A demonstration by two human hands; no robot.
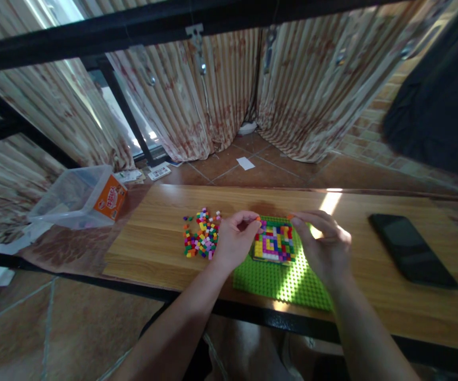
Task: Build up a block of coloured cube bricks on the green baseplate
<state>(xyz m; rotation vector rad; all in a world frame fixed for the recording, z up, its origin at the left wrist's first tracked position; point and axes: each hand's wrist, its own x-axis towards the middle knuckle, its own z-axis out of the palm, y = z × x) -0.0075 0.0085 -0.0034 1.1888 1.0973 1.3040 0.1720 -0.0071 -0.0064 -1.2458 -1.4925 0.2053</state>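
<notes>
A green studded baseplate (268,286) lies on the wooden table, bearing a low block of many-coloured toy bricks (273,243). At the block's far left corner, my left hand (237,233) pinches a small orange brick (258,218) between thumb and fingertips. Over the plate's right side is my right hand (326,241), thumb and forefinger closed on another small orange brick (291,216). Whether either brick touches the block is too small to tell. Left of my left hand lies a loose heap of small coloured bricks (202,235).
A black phone (413,251) lies at the table's right. Beyond the table's left end, a clear plastic bin (76,196) with an orange label stands on the floor. Curtains (181,95) hang behind, under a dark metal bar (229,24). A bright sunlight strip crosses the plate.
</notes>
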